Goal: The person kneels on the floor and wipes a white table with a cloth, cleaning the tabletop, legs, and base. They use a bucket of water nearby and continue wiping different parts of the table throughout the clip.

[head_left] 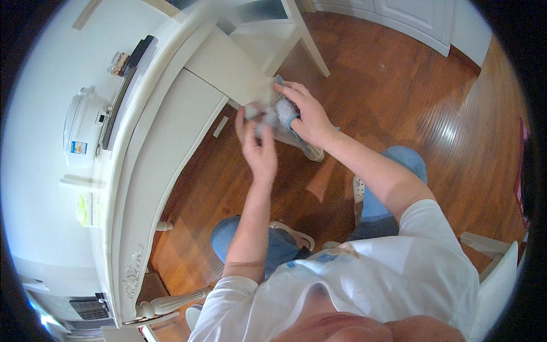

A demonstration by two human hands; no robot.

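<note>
My right hand is closed around a bunched grey-white fuzzy cloth with blue edging, held beside the corner of a white cabinet-like table. My left hand reaches up just left of the cloth. Its fingers are smeared by motion near whitish, fluffy-looking material, and whether they grip any of it cannot be made out. Just below the cloth, the pale foot of a carved table leg rests on the floor.
A white chair-like frame stands beyond the table. On the tabletop are a white lidded appliance, a jar and a green-and-white packet. White cabinets line the far side of the brown wood floor.
</note>
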